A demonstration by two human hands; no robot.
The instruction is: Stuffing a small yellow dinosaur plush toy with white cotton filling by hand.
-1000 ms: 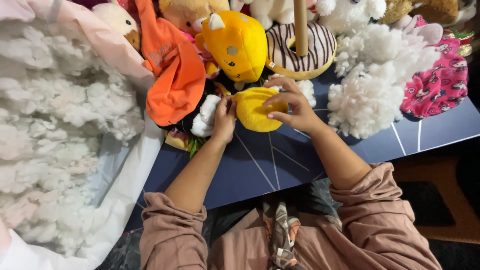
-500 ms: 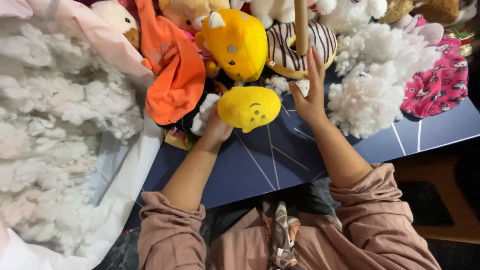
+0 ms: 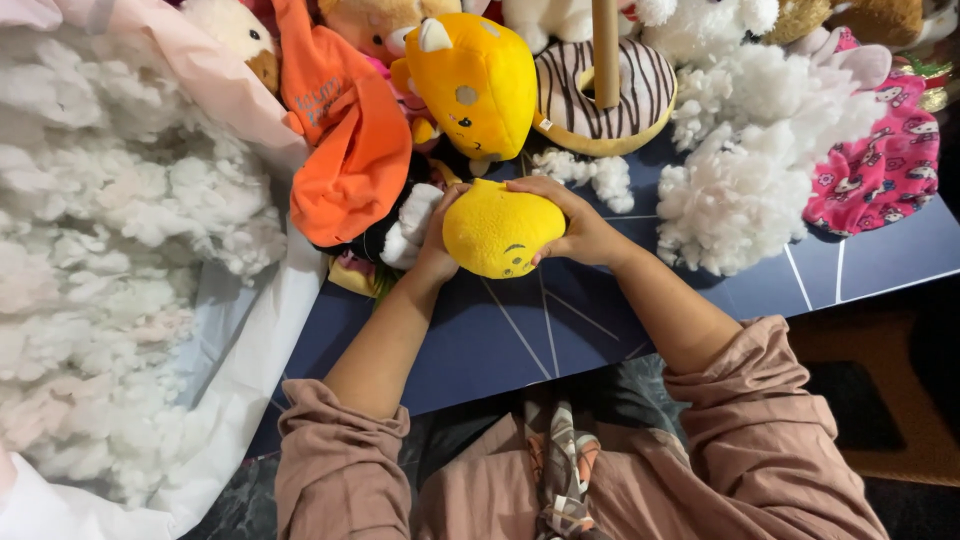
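From the head camera, looking down, we see both hands cupping a small yellow plush toy [image 3: 497, 232] with a stitched face, held just above a dark blue board [image 3: 520, 340]. The left hand [image 3: 437, 243] is closed on the toy's left end; the right hand [image 3: 572, 222] wraps over its top and right side. So the toy sits between the two palms, the face toward us. Just beyond the toy lie loose tufts of white stuffing [image 3: 590, 172], a striped doughnut plush [image 3: 640, 95] and a larger yellow plush [image 3: 475, 80]. We judge that a hard squeeze could push filling out of any open seam, and a sleeve could sweep tufts off the board.
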